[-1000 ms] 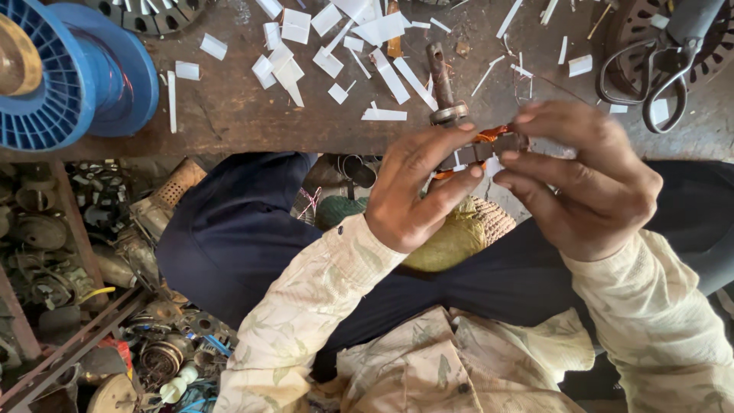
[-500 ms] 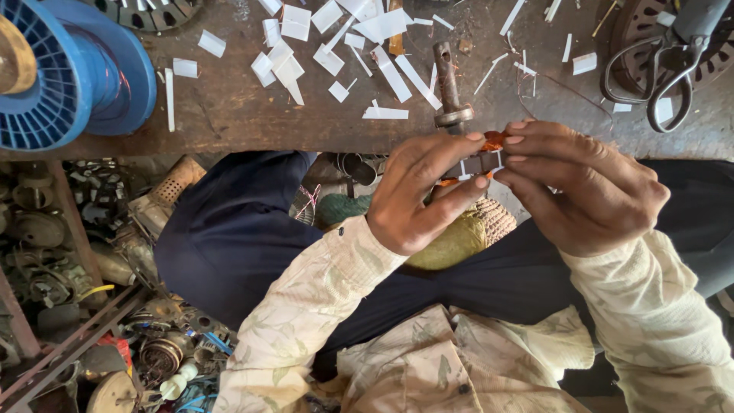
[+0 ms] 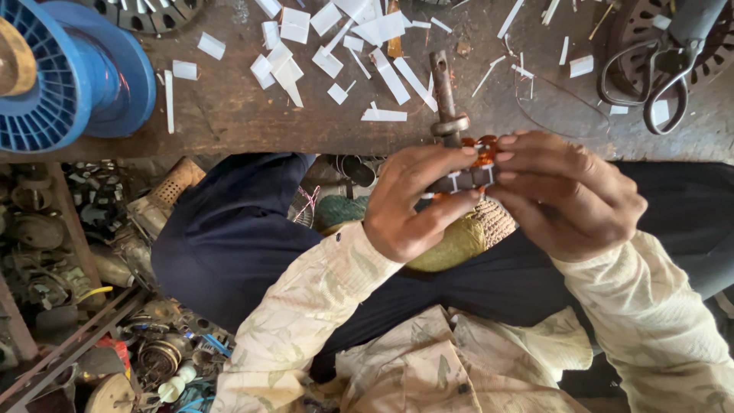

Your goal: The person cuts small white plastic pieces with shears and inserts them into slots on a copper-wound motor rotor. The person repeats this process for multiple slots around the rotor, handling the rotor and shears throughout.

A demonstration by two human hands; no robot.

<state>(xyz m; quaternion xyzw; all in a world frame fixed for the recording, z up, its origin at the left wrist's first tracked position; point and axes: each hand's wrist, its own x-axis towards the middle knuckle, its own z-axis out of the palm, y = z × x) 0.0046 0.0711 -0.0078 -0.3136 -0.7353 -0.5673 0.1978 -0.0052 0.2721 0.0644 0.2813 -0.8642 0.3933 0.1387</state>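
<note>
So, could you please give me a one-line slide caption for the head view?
Both hands, left hand and right hand, grip a copper-wound motor rotor above a workbench strewn with white paper strips.

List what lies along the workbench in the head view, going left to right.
Blue wire spool → scattered white paper strips → metal shaft of the copper-wound rotor held by the left hand and right hand → scissors.

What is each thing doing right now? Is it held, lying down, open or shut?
Left hand: closed around the motor part.
Right hand: fingertips pinching the motor part.
Motor part: held up in both hands, shaft pointing at the bench.
Scissors: lying on the bench, untouched.
Blue spool: lying on its side on the bench.
Paper strips: scattered loose on the bench.
</note>
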